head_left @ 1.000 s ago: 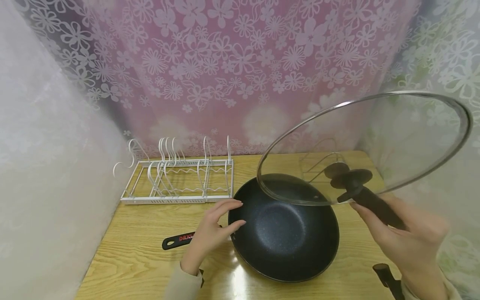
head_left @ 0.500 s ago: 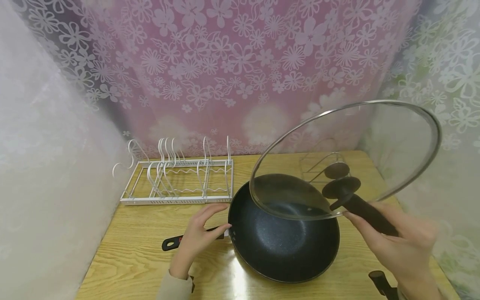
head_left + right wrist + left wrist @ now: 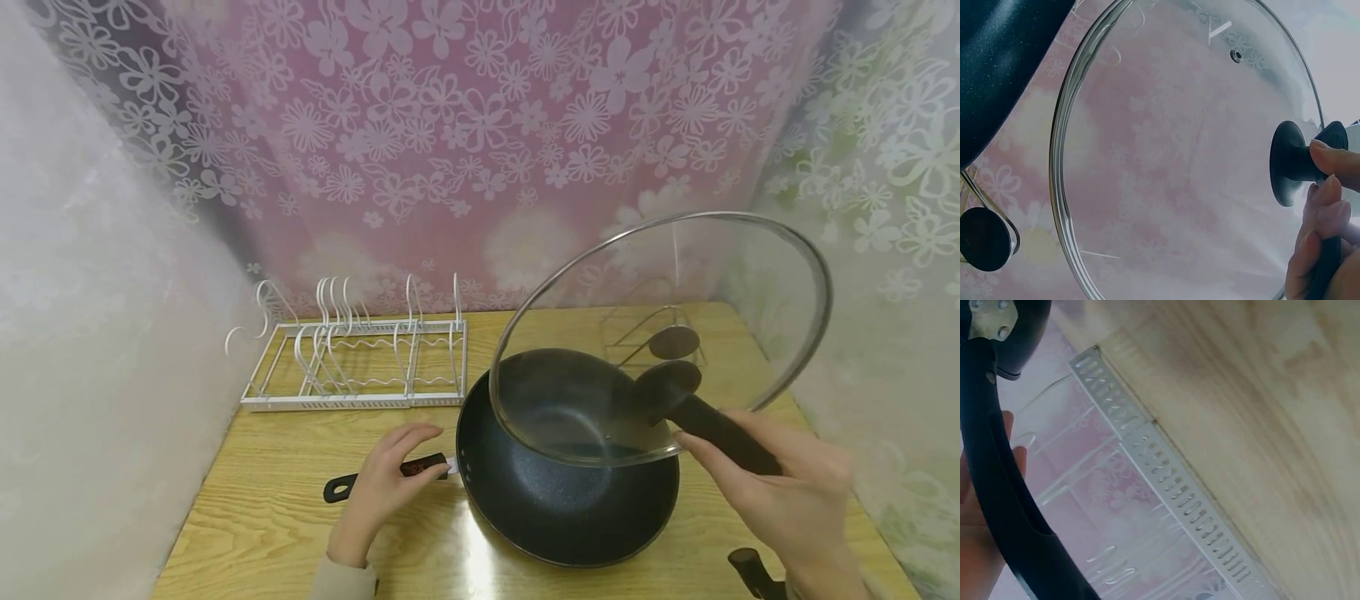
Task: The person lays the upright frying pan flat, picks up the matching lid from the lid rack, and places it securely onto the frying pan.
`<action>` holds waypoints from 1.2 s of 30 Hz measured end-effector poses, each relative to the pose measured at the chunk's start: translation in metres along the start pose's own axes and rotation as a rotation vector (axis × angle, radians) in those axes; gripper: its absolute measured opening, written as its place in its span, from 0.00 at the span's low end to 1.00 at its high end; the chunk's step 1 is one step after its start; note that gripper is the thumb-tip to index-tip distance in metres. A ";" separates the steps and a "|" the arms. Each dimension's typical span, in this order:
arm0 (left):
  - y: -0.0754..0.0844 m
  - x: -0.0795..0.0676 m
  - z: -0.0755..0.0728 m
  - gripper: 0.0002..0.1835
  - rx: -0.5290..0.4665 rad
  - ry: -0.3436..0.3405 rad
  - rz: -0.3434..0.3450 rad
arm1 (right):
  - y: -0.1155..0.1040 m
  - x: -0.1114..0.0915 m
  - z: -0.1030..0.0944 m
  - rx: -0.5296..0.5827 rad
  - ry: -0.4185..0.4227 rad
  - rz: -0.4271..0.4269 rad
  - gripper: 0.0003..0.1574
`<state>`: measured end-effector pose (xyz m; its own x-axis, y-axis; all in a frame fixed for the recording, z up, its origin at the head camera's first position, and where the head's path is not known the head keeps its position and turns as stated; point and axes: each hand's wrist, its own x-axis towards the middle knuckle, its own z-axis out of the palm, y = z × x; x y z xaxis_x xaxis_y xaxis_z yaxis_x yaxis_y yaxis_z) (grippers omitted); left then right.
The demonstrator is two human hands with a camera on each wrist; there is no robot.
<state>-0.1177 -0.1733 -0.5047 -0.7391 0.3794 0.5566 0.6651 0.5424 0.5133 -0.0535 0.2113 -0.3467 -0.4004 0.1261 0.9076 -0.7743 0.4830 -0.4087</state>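
Note:
A black wok [image 3: 570, 500] stands on the wooden table, its black handle [image 3: 426, 464] pointing left. My left hand [image 3: 378, 483] is over that handle, thumb and fingers spread in a loose C to either side of it. In the left wrist view, fingertips [image 3: 1019, 456] show beyond the handle. My right hand [image 3: 795, 475] grips the long black handle [image 3: 723, 429] of a large clear glass lid [image 3: 742, 292] with a metal rim. The lid is tilted above the wok and overlaps its right rear part. In the right wrist view, fingers and thumb wrap the lid's handle.
A white wire rack [image 3: 352, 400] with upright hooped dividers stands behind and left of the wok. Through the lid shows a small wire stand [image 3: 645, 321] with a black disc [image 3: 673, 342]. A flowered curtain [image 3: 480, 167] hangs behind the table.
My right hand has brought the lid left and lower over the wok. My left hand has drawn back left from the wok's rim to its handle.

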 end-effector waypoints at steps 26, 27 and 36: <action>-0.002 -0.011 -0.001 0.23 0.110 -0.108 -0.107 | 0.007 -0.013 -0.006 -0.081 -0.160 0.111 0.22; -0.002 -0.011 -0.001 0.23 0.112 -0.108 -0.107 | 0.007 -0.013 -0.006 -0.086 -0.166 0.115 0.21; -0.002 -0.013 -0.001 0.22 0.108 -0.107 -0.119 | 0.004 -0.019 -0.004 -0.190 -0.228 0.190 0.26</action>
<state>-0.1090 -0.1801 -0.5125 -0.8226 0.3823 0.4209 0.5615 0.6630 0.4951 -0.0466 0.2146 -0.3652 -0.6445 0.0430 0.7634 -0.5792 0.6244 -0.5241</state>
